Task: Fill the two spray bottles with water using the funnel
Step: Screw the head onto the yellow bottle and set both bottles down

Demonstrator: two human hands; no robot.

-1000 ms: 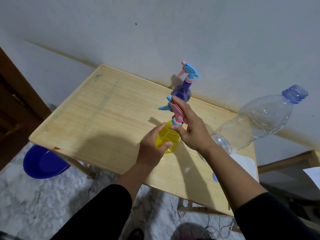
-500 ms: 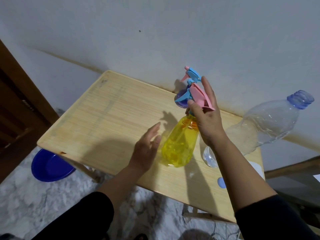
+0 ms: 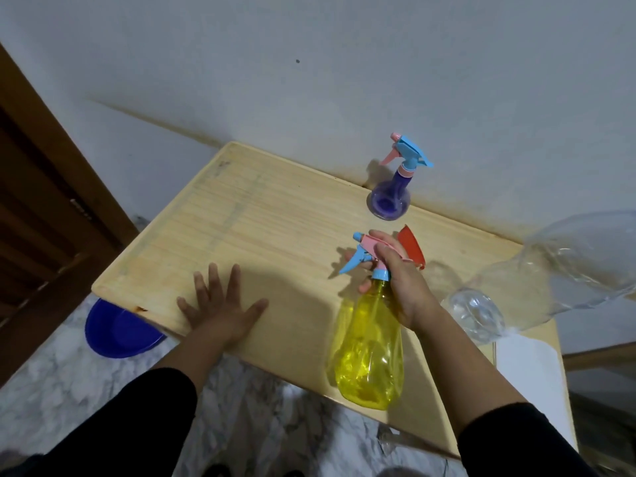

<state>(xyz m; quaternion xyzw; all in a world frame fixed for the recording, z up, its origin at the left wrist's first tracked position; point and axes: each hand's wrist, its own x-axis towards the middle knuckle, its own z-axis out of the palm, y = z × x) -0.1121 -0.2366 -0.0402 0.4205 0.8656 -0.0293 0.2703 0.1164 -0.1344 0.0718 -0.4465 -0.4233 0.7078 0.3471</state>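
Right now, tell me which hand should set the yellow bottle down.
Right. The right hand already grips the yellow bottle at its neck, while the left hand lies flat and empty on the table.

The bench lies bare across its left and middle. On the right, the purple spray bottle, red funnel and big clear bottle crowd the way.
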